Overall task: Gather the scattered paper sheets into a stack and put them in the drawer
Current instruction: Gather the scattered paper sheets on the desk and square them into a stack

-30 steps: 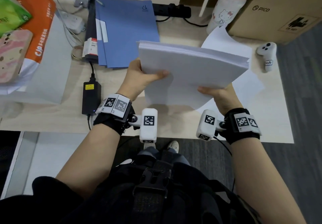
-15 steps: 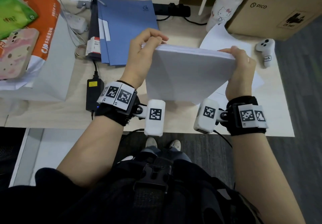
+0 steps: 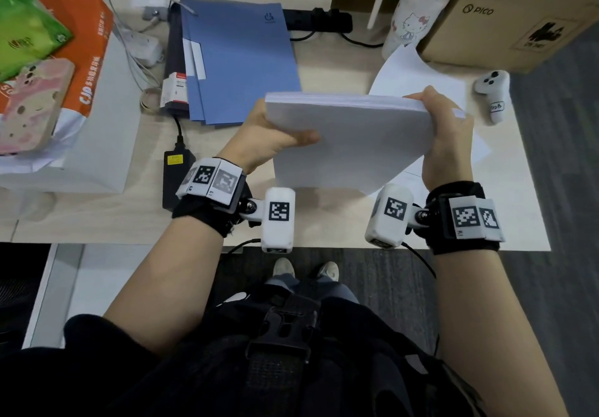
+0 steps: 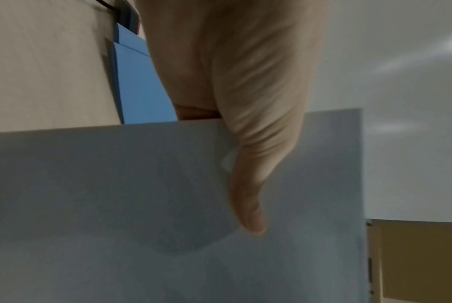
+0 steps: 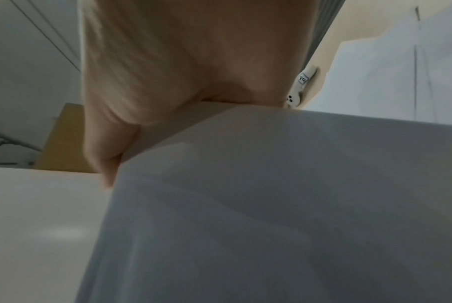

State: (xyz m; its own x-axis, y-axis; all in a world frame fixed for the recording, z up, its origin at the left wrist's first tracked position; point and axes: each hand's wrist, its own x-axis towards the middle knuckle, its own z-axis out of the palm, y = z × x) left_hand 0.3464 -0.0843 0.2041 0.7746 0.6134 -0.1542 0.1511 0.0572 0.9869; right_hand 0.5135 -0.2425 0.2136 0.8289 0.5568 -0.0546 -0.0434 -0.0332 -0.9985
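Note:
A thick stack of white paper (image 3: pixel 350 138) stands tilted on edge above the desk, held between both hands. My left hand (image 3: pixel 269 131) grips its left side, thumb laid across the near face (image 4: pixel 248 205), fingers hidden behind. My right hand (image 3: pixel 444 125) grips the right edge, fingers curled over the top corner and thumb (image 5: pixel 108 155) on the side. The stack (image 4: pixel 168 205) fills the lower part of both wrist views (image 5: pixel 271 205). More loose white sheets (image 3: pixel 408 73) lie on the desk behind and under the stack. No drawer is in view.
Blue folders (image 3: pixel 240 60) lie at the back centre. A paper ream box (image 3: pixel 81 99), a green pack and a phone sit left. A black power adapter (image 3: pixel 176 170), a bottle (image 3: pixel 415 14), a cardboard box (image 3: pixel 512 18) and a white controller (image 3: pixel 494 92) surround the sheets.
The stack has dropped slightly and shifted right. My left hand moved from gripping its top edge down to its left side, thumb on the near face. My right hand stays on the right edge.

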